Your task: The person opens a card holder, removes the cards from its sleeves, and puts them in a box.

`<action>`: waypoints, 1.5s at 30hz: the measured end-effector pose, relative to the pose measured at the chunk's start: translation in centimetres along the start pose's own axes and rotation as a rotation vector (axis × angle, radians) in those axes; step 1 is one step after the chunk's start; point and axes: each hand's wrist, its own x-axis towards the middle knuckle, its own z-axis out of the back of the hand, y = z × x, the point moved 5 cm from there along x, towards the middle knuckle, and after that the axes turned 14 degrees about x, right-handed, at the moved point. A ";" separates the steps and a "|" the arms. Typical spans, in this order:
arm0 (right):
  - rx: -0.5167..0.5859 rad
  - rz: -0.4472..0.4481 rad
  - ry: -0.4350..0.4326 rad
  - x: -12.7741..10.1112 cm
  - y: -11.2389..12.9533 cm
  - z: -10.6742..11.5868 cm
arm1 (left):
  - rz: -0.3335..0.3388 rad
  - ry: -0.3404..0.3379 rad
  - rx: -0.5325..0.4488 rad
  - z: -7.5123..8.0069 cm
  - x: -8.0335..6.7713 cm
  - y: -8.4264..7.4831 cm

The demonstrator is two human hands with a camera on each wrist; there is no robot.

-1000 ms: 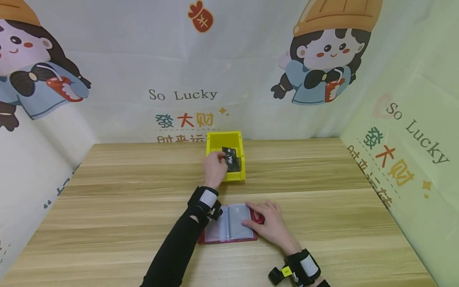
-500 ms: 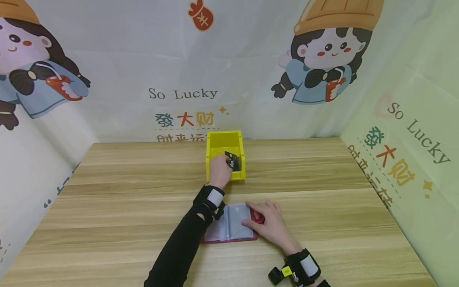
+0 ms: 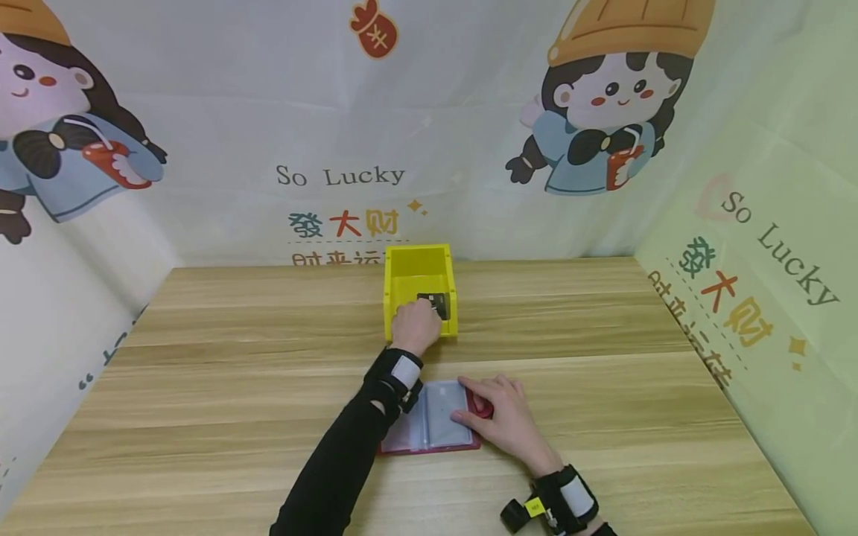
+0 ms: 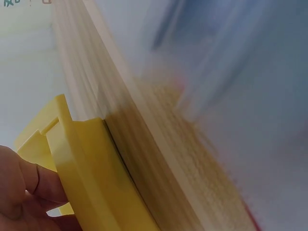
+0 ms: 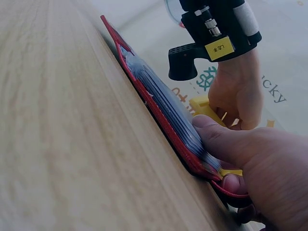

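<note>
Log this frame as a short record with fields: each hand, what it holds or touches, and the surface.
left hand: left hand reaches into the yellow plastic bin, pinching a black card
right hand: right hand rests on the open red card holder with clear sleeves, thumb pressing its pages
bin position: beyond the card holder, at the table's far edge
surface: light wooden table

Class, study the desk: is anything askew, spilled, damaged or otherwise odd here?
Nothing stands out. The yellow plastic bin stands upright on the wooden table, the left hand holds a black card inside it, and the right hand presses the open red card holder flat. Nothing is spilled or damaged.
</note>
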 end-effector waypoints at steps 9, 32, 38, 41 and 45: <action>0.002 0.017 -0.007 0.1 0.0 -0.1 | -0.084 -0.045 0.075 0.4 -0.7 -0.2; -0.046 0.061 0.003 -0.2 0.2 -0.2 | -0.275 0.106 -0.340 1.1 -9.5 1.8; -0.057 0.026 0.021 -0.1 0.1 -0.2 | -0.251 0.193 -0.387 0.4 -11.2 4.0; -0.088 0.028 0.021 -0.1 0.2 -0.4 | -0.255 0.236 -0.407 -0.2 -11.7 4.6; -0.110 0.023 0.005 -0.2 0.4 -0.7 | -0.279 0.265 -0.454 -0.8 -12.2 5.0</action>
